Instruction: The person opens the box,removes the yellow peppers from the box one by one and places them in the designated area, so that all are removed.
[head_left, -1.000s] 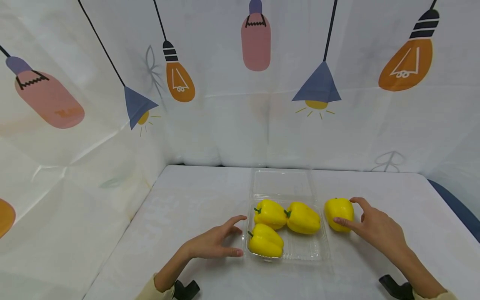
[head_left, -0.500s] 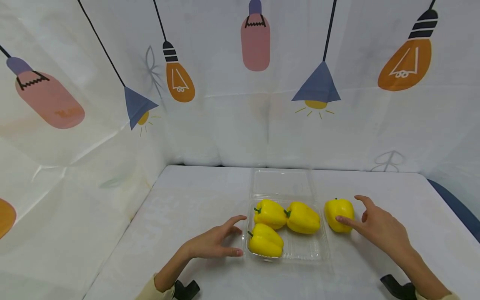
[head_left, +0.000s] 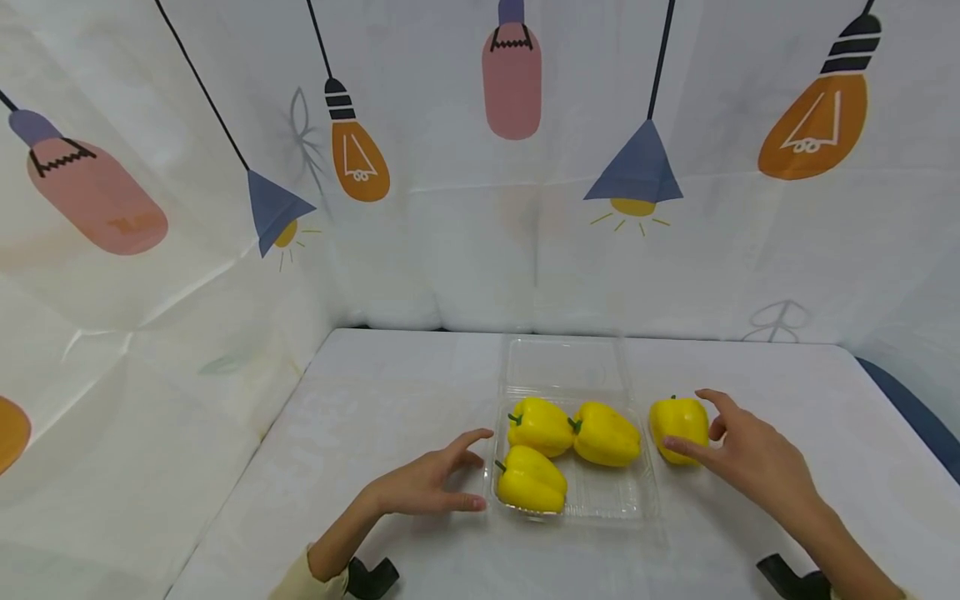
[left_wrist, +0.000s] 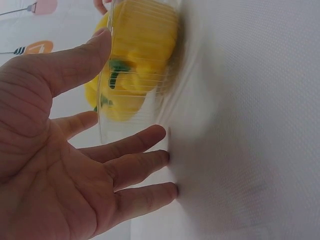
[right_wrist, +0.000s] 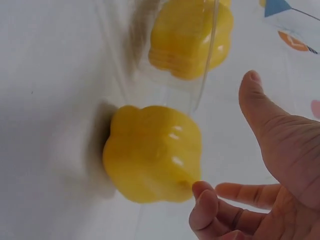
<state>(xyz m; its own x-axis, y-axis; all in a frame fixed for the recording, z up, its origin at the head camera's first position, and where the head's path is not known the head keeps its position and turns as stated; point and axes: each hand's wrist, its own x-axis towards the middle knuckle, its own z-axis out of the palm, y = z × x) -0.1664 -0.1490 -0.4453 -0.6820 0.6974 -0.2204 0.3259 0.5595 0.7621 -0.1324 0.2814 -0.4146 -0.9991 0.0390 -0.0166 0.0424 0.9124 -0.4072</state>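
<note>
Three yellow bell peppers (head_left: 534, 481) with green stems lie in a clear plastic clamshell box (head_left: 607, 497), its lid (head_left: 564, 360) folded back. A fourth yellow bell pepper (head_left: 681, 419) stands on the table just right of the box. My right hand (head_left: 761, 458) hovers around this pepper's right side, thumb and fingers apart. In the right wrist view the thumb (right_wrist: 257, 95) is clear of the pepper, and a fingertip is close to it; contact is hard to tell. My left hand (head_left: 427, 485) is beside the box's left wall, fingers spread and the lower fingertips (left_wrist: 172, 190) at the tabletop.
A white-covered table (head_left: 397, 375) lies under everything, with a white curtain (head_left: 465, 258) printed with lamps behind it and another at the left. Black wrist mounts (head_left: 372, 578) sit on both forearms. A dark blue edge (head_left: 911, 417) shows past the table's right side.
My right hand drew back slightly from the lone bell pepper, then came in again to its left. The left hand, the box and all the peppers keep their places.
</note>
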